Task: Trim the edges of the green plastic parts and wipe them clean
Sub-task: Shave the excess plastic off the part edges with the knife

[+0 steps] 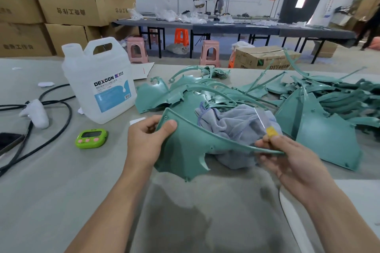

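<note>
Steadying a curved green plastic panel (185, 150) at centre frame, the left hand (147, 139) grips its corner so the right hand (287, 158), pinching a small yellow-handled trimming tool (271, 131), can apparently work along the raised rim.

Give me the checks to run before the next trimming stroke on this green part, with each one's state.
1. Left hand grips the green part at its corner, thumb on top: ok.
2. Right hand pinches the yellow trimming tool: ok.
3. Blade set against the part's edge: cannot tell, as the blade is blurred.
4. Right fingers out of the blade's path: cannot tell, as they sit close to the part's thin tip.
5. Cloth ready for wiping, lying just behind the part: ok.
6. Jug of cleaner upright on the table: ok.
</note>
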Motion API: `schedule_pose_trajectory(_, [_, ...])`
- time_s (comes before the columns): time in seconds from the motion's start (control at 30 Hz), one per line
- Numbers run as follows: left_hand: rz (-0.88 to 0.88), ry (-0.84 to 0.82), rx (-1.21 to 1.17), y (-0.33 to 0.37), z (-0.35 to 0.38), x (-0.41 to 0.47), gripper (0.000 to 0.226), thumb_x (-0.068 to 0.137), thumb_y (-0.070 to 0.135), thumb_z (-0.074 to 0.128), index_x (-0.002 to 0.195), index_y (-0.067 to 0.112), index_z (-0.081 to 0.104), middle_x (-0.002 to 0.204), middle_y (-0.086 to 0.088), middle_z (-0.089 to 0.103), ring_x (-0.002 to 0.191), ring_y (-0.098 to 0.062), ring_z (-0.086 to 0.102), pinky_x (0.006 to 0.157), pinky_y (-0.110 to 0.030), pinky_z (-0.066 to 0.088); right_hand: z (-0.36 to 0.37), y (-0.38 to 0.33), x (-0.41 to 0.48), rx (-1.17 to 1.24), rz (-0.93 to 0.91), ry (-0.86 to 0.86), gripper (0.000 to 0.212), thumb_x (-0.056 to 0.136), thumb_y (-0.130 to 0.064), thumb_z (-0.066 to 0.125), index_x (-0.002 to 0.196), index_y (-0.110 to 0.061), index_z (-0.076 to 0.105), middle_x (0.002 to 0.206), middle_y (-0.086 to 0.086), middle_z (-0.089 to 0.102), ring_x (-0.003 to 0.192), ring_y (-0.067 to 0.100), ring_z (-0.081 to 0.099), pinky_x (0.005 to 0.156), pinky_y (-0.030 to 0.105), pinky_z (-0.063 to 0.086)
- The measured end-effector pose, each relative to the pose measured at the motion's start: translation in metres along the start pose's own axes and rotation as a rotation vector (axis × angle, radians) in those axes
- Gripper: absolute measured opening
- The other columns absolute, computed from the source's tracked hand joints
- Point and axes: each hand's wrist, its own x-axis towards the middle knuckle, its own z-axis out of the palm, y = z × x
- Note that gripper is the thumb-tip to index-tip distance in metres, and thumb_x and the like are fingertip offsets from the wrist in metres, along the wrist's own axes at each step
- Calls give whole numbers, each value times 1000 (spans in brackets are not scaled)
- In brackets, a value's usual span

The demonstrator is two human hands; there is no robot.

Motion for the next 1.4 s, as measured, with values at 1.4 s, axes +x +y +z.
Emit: schedule_pose_trajectory(1.4, [272,78,197,7,24,-25,16,89,48,63,91,33,67,80,10,72,70,-5,63,59,-18,49,64,48,-48,-992,-738,-17,29,101,-41,52,78,-24,55,70,-12,64,66,12,58,60,23,44])
